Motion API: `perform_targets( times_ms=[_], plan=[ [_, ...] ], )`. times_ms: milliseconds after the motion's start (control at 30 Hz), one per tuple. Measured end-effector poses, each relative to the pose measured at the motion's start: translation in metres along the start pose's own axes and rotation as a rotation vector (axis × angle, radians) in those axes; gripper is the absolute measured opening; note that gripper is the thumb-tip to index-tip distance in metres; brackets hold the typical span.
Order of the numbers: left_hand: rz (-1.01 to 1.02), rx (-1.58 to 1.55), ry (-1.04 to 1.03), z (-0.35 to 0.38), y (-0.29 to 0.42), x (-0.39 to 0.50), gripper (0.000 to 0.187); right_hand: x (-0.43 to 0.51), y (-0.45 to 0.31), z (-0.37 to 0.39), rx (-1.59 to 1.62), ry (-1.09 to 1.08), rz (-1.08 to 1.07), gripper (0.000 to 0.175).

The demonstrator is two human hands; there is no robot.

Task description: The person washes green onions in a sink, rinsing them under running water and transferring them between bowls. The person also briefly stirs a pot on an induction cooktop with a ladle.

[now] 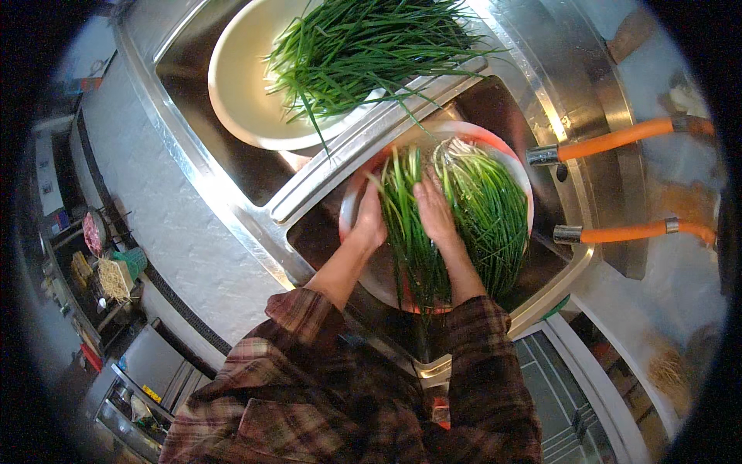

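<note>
A red-and-white basin (524,180) stands in the near bowl of a stainless-steel sink, with water in it. My left hand (371,216) and my right hand (433,210) hold a bunch of garlic chives (404,214) between them, inside the basin. Its pale stem ends point away from me, and the green leaves hang towards my body. Motion blurs my right fingers slightly. A larger heap of chives (490,214) lies in the basin, right beside my right hand. Across the divider, a cream basin (240,87) carries another large pile of chives (371,64).
The metal sink divider (348,152) separates the two bowls, and a few leaves hang over it. Two orange hoses (620,138) with metal ends reach in at the right. Left of the sink runs a pale grey surface (203,249). Further left, a shelf holds a green basket (134,262).
</note>
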State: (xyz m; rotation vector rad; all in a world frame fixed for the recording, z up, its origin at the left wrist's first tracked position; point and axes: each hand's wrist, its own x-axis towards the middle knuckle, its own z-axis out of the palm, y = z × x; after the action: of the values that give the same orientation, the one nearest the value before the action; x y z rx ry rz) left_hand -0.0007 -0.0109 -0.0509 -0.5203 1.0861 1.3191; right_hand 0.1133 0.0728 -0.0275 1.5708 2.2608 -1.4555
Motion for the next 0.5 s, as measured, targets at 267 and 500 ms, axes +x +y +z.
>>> perform_targets(
  times_ms=[267,500],
  plan=[
    [0.063,-0.053,0.219,-0.004,-0.003,0.008,0.052,0.006,0.011,-0.02,0.071,0.153,0.125,0.052],
    [-0.114,-0.049,0.028,0.017,0.016,-0.008,0.051,-0.052,-0.025,0.019,-0.135,-0.134,-0.143,0.055]
  ],
)
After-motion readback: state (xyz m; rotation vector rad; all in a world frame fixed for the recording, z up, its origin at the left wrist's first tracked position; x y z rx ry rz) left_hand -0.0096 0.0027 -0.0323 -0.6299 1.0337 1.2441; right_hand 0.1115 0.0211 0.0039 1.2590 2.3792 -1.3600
